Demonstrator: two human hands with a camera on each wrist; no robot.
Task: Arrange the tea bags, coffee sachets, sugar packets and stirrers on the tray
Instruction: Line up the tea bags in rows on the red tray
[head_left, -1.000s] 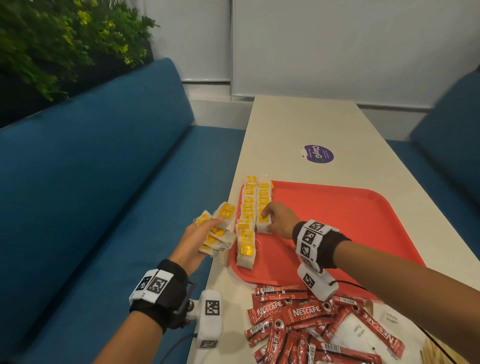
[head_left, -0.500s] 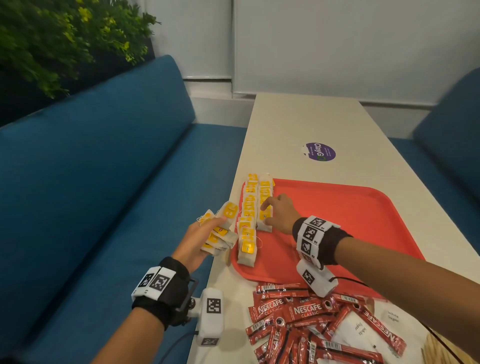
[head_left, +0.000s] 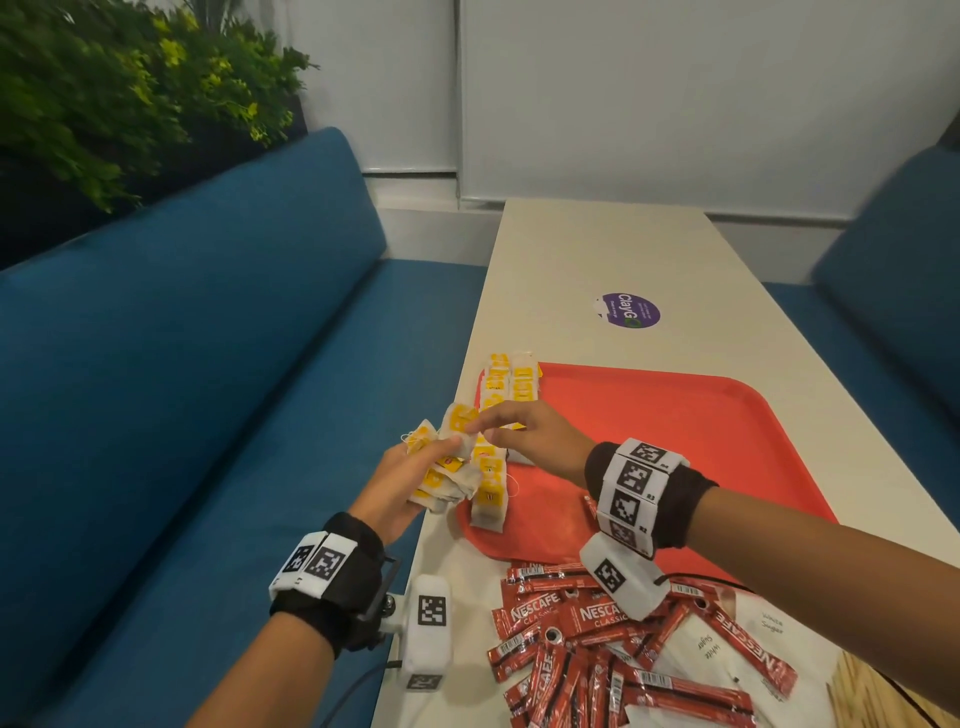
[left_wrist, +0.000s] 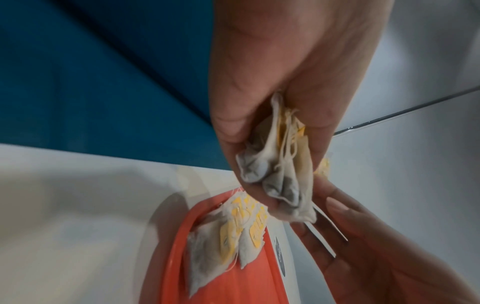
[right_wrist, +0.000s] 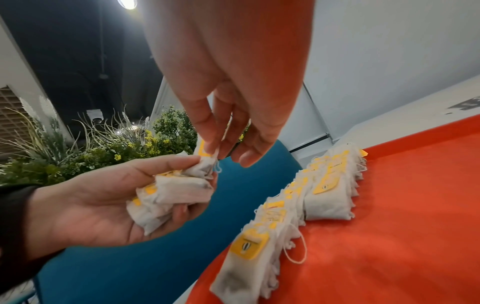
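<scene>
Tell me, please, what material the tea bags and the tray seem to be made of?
Tea bags: thin white filter paper, matte, crinkled edges, with string and glossy yellow card tags. Tray: probably moulded plastic, orange-red, smooth with a raised rounded rim.
</scene>
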